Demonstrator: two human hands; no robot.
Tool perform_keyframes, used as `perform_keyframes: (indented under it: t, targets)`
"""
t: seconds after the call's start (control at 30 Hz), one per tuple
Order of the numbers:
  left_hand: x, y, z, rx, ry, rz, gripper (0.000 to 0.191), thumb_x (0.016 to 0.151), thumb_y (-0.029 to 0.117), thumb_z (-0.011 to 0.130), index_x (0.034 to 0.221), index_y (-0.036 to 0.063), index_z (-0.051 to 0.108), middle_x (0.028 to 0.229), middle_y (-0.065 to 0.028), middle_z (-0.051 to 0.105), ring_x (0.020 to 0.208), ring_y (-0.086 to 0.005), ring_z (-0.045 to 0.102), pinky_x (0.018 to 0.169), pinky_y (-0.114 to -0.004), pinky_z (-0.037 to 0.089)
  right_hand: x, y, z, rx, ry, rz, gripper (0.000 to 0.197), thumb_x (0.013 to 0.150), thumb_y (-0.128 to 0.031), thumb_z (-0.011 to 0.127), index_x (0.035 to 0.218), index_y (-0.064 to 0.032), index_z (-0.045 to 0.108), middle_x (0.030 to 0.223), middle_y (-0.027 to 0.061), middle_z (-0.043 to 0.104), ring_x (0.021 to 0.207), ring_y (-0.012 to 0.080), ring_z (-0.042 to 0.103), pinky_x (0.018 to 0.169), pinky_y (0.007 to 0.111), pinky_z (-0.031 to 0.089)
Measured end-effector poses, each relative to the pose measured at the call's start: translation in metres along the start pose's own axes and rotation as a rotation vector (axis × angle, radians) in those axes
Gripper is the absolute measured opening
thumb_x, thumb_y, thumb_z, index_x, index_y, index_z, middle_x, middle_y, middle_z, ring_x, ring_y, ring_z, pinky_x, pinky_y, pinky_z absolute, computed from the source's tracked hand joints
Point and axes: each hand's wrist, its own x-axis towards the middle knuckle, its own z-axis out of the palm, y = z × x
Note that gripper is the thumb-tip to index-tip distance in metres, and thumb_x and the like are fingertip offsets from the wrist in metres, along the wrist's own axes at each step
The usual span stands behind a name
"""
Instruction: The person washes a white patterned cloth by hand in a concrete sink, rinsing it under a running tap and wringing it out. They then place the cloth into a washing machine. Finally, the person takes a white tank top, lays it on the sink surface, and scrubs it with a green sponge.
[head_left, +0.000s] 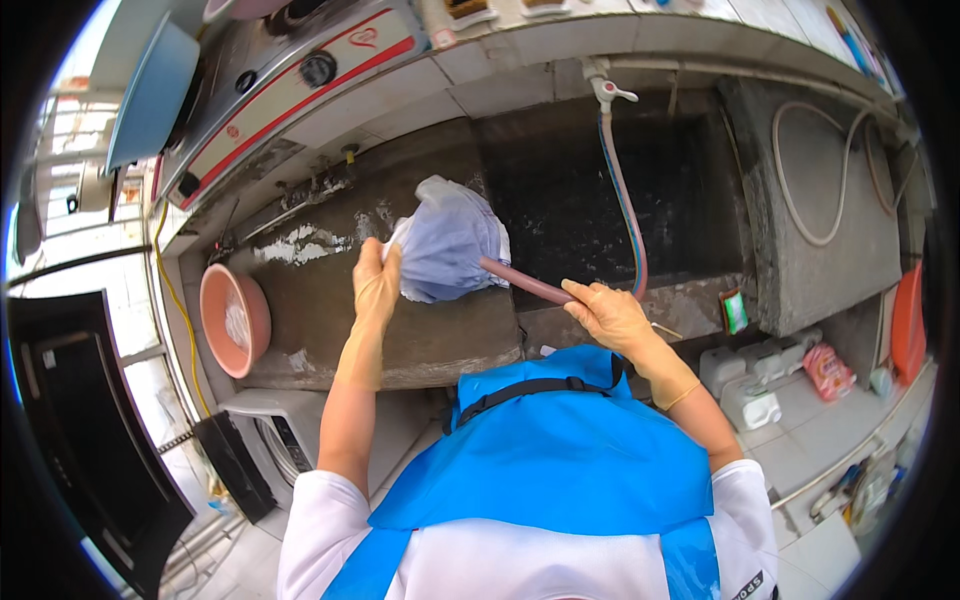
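My left hand (377, 274), in a thin translucent glove, pinches the left edge of a pale blue-and-white wet cloth (450, 238). The cloth lies bunched on the dark stone counter (420, 337), beside the sink's left edge. My right hand (607, 311), gloved the same way, is closed around a pinkish hose (529, 283) near its free end. That end points left and meets the cloth. From my right hand the hose loops up to a white tap (609, 91) on the wall. Whether water is running cannot be made out.
Right of the cloth opens a dark stone sink (600, 202). A pink basin (234, 321) stands on the counter's left end, below a gas stove (300, 82). A green scouring sponge (734, 311) lies on the sink's front ledge. White jugs (750, 401) stand on the floor.
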Motion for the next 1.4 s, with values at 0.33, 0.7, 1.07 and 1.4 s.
perform_keyframes:
  t: [0.33,0.7,1.07,1.4]
  targets:
    - [-0.042,0.132,-0.095,-0.021,0.45,0.297,0.026,0.097,0.021,0.065,0.079,0.0084,0.05,0.069,0.0033,0.045,0.064,-0.0052,0.037,0.058,-0.023,0.035,-0.014,0.004,-0.014,0.178,0.148,-0.036,0.036,0.097,-0.036,0.058,0.126,-0.0144,0.063,0.091,0.0139,0.066,0.078,0.036,0.066,0.07,0.046,0.053]
    - [-0.046,0.193,-0.104,-0.268,0.791,0.371,0.033,0.091,0.016,0.068,0.069,0.0122,0.044,0.068,0.001,0.05,0.063,-0.0075,0.047,0.06,-0.024,0.045,-0.01,-0.028,-0.015,0.269,0.219,-0.289,0.036,0.096,-0.033,0.059,0.126,-0.0138,0.061,0.081,0.0096,0.063,0.07,0.0318,0.065,0.06,0.043,0.053]
    - [0.013,-0.039,-0.107,-0.135,0.347,-0.235,0.025,0.09,0.024,0.07,0.084,0.0109,0.05,0.07,-0.0052,0.057,0.054,-0.0155,0.054,0.048,-0.028,0.049,-0.014,-0.009,0.004,0.081,0.109,-0.201,0.039,0.096,-0.035,0.058,0.128,-0.0138,0.062,0.081,0.009,0.063,0.073,0.03,0.066,0.063,0.043,0.053]
    - [0.033,-0.031,0.074,0.511,-0.409,0.303,0.051,0.087,0.021,0.068,0.136,0.0138,0.055,0.154,-0.0238,0.033,0.141,-0.0441,0.033,0.116,-0.046,0.03,-0.013,0.014,0.02,-0.089,0.129,-0.14,0.036,0.093,-0.036,0.062,0.12,-0.0131,0.065,0.077,0.0106,0.063,0.063,0.0315,0.065,0.056,0.041,0.053]
